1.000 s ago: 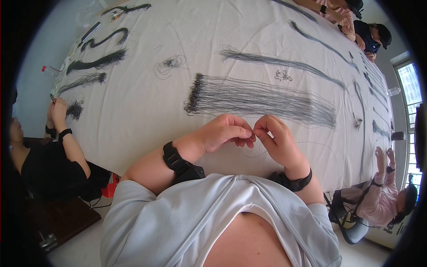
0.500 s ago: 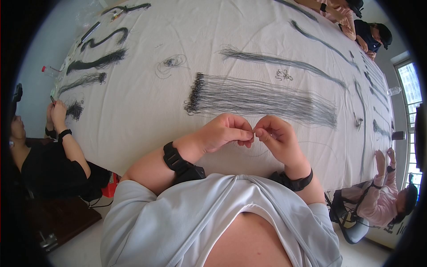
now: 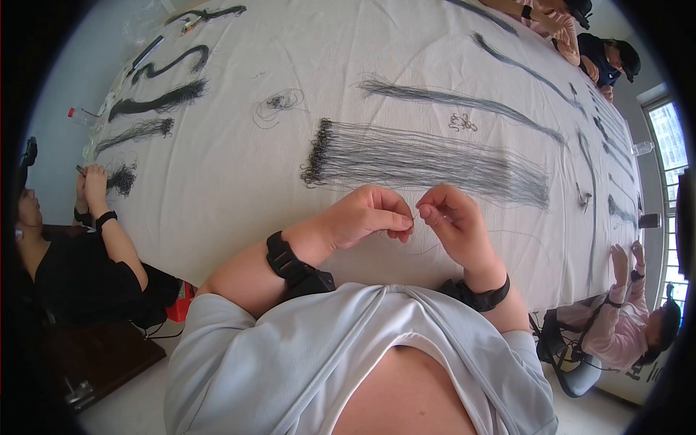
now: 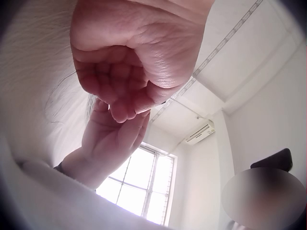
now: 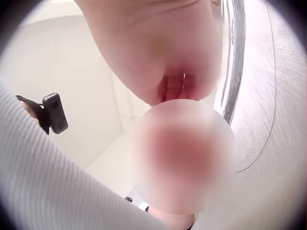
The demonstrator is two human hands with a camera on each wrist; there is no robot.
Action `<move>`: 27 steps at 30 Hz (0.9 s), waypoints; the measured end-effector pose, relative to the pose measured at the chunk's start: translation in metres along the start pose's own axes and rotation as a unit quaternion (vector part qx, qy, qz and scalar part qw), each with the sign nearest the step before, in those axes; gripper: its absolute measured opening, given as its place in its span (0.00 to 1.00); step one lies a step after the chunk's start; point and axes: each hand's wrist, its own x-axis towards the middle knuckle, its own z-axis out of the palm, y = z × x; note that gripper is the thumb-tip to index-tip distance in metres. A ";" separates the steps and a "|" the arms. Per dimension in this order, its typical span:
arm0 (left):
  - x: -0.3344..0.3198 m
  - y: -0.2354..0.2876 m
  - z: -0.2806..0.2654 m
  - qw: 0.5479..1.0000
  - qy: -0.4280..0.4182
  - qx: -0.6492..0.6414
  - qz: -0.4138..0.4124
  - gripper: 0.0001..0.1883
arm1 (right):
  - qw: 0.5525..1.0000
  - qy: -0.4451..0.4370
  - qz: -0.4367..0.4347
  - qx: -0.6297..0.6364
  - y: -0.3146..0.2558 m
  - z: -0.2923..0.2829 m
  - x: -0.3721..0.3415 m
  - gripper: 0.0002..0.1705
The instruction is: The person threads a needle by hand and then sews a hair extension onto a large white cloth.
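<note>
Just in front of the person's chest, the left hand (image 3: 380,214) pinches something tiny between thumb and forefinger. A thin dark line (image 4: 49,101) comes out by its curled fingers in the left wrist view and loops over the cloth. The right hand (image 3: 457,221) is close beside it, thumb and forefinger near the left fingertips; whether they grip the line I cannot tell. Beyond the hands lies a wide row of dark lines (image 3: 435,163) with small hooks (image 3: 315,156) gathered at its left end. A small pile of loose hooks (image 3: 462,123) lies past it.
White cloth (image 3: 239,188) covers the table. A narrower bundle of lines (image 3: 464,105) lies farther back, and a tangled coil of line (image 3: 278,103) to the left. Small scissors-like metal tool (image 3: 583,197) lies at right. Other people sit around, one at left (image 3: 83,268), one at right (image 3: 620,326).
The right thumb and forefinger have drawn slightly away from the left fingertips, opening a small gap. The left hand has stayed almost still, and the bundles have not moved.
</note>
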 end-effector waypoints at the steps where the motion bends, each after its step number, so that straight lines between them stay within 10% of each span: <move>1: 0.000 0.000 0.001 1.000 0.010 -0.021 0.009 0.04 | 0.997 0.045 0.013 0.062 0.003 0.000 0.000 0.05; 6: -0.001 0.003 0.004 0.991 0.078 -0.064 0.090 0.04 | 0.964 0.137 0.048 0.225 0.007 0.003 0.004 0.08; 15: -0.001 0.002 0.005 0.997 0.045 -0.008 0.065 0.05 | 0.954 -0.038 0.074 0.288 -0.003 0.005 0.000 0.11; 27: -0.002 0.003 0.007 0.997 0.043 0.049 0.049 0.05 | 0.963 -0.044 0.091 0.252 -0.001 0.003 -0.002 0.07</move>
